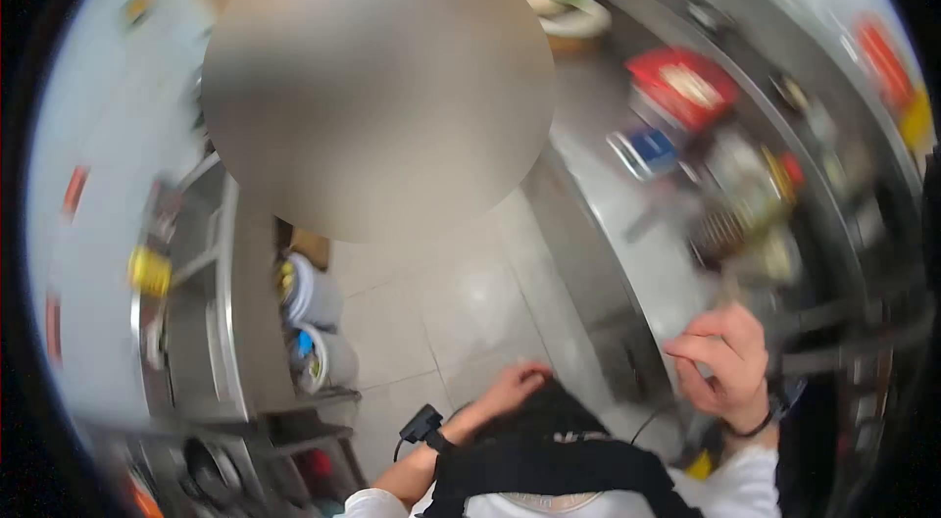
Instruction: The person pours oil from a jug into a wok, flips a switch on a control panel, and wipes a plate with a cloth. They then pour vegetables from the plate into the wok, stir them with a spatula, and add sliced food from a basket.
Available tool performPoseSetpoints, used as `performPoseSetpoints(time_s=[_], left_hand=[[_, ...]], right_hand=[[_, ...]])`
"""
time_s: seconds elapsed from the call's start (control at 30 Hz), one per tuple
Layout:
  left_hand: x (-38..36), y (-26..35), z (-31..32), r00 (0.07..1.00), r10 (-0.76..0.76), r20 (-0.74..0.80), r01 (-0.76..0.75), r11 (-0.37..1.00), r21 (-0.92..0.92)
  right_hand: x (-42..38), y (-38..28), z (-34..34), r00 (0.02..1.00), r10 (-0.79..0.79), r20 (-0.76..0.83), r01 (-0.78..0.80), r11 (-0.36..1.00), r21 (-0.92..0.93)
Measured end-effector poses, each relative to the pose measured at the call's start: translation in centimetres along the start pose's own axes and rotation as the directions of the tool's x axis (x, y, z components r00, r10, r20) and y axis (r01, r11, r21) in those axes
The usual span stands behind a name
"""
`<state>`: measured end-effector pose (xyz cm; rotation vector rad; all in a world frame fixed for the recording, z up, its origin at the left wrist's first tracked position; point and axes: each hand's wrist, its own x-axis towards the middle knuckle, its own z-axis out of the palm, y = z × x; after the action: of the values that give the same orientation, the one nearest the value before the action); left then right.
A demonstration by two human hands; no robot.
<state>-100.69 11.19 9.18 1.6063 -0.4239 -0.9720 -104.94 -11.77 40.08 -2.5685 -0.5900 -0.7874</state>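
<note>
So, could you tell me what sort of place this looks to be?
Probably a commercial kitchen: there is a long metal counter crowded with containers and other items, another metal unit opposite, and a tiled floor between them.

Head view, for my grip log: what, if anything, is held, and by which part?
Cannot tell: the right hand and left hand are curled, but blur hides whether their fingertips hold anything.

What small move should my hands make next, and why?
I'd probably raise your left hand toward the steel counter. It hangs low over the floor, fingers loosely curled, while your right hand is already up beside the counter. Blur hides whether the right fingers pinch anything.
</note>
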Motion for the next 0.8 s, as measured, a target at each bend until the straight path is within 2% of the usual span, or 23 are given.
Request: performPoseSetpoints(time_s=[0.07,0.1,0.17,0.2,0.23,0.27,0.33,0.4,0.47,0.5,0.57,0.6,0.67,0.73,0.8], left_hand=[[0.4,-0.8,-1.2,0.993,0.052,-0.106,-0.055,0.998,-0.021],[0.3,-0.4,-2.0,0.988,0.05,-0.147,-0.055,0.998,-0.035],[-0.9,-0.4,-2.9,0.973,0.024,-0.229,-0.037,0.998,-0.055],[-1.5,-0.8,-3.4,0.966,0.0,-0.26,-0.008,1.0,-0.029],[-2.4,-1.6,-4.0,0.954,-0.031,-0.299,0.027,0.999,-0.02],[-3.2,-3.1,-4.5,0.91,-0.047,-0.412,0.021,0.998,-0.067],[-6.0,-6.6,-3.5,0.874,-0.077,-0.48,0.053,0.997,-0.063],[-8.2,-4.1,-3.6,0.742,-0.252,-0.621,0.159,0.966,-0.203],[-9.8,-7.2,-2.6,0.552,-0.314,-0.773,0.036,0.935,-0.354],[-11.0,-8.7,-1.9,0.515,-0.327,-0.792,0.008,0.926,-0.377],[-14.4,-11.8,-0.1,0.26,-0.296,-0.919,-0.254,0.897,-0.361],[-16.4,-12.3,0.5,0.224,-0.299,-0.928,-0.27,0.895,-0.354],[-21.8,-14.6,1.5,0.057,-0.415,-0.908,-0.367,0.837,-0.406],[-24.8,-20.1,3.6,-0.063,-0.439,-0.896,-0.469,0.806,-0.361],[-28.4,-23.1,5.7,-0.188,-0.51,-0.839,-0.461,0.8,-0.383]], right_hand=[[2.1,4.1,4.3,0.994,0.071,-0.08,-0.051,0.97,0.236],[4.3,5.7,6.4,0.996,-0.014,-0.087,0.04,0.954,0.297],[6.8,7.6,10.0,0.983,0.164,-0.084,-0.099,0.854,0.511],[8.0,8.1,12.2,0.993,0.09,-0.071,-0.035,0.831,0.556],[9.5,7.8,15.1,0.998,0.065,0.003,-0.052,0.777,0.627],[11.0,7.0,17.9,0.996,0.014,0.093,-0.075,0.713,0.698],[13.6,4.3,22.3,0.981,-0.156,0.117,0.013,0.651,0.759],[17.6,2.0,26.6,0.948,-0.292,0.125,0.069,0.574,0.816],[21.4,-2.7,29.5,0.892,-0.442,0.092,0.142,0.467,0.873],[23.1,-5.7,30.4,0.867,-0.494,0.07,0.166,0.418,0.893],[26.4,-12.8,32.0,0.825,-0.564,-0.011,0.215,0.296,0.931],[28.2,-17.0,32.6,0.809,-0.585,-0.065,0.237,0.223,0.946],[31.1,-27.1,33.9,0.739,-0.641,-0.209,0.369,0.124,0.921],[34.5,-37.4,33.8,0.679,-0.652,-0.338,0.411,-0.044,0.911],[39.4,-46.2,33.5,0.579,-0.64,-0.505,0.583,-0.108,0.805]])
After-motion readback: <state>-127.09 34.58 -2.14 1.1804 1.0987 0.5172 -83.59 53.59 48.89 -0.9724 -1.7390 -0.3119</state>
